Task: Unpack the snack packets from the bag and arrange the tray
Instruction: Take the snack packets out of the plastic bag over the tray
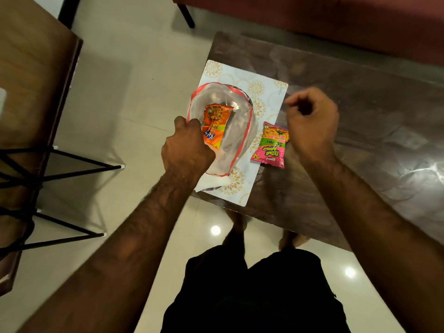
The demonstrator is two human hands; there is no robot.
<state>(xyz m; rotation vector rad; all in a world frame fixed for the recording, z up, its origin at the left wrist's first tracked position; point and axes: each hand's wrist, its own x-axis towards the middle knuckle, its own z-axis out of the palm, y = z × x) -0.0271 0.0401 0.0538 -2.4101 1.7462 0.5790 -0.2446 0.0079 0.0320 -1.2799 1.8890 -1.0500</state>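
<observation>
The person had two bare hands, the left hand (187,150) and the right hand (312,126). Behind the fingers of each one, past the wrist, the left forearm (134,236) and the right forearm (372,212) were uncovered up to the picture edge, with visible hair on them. Far behind the fingers, the person wore loose black shorts (252,292). Between the shorts and the fingers, the feet (237,222) showed only as blurred shapes, so footwear could not be told.
</observation>
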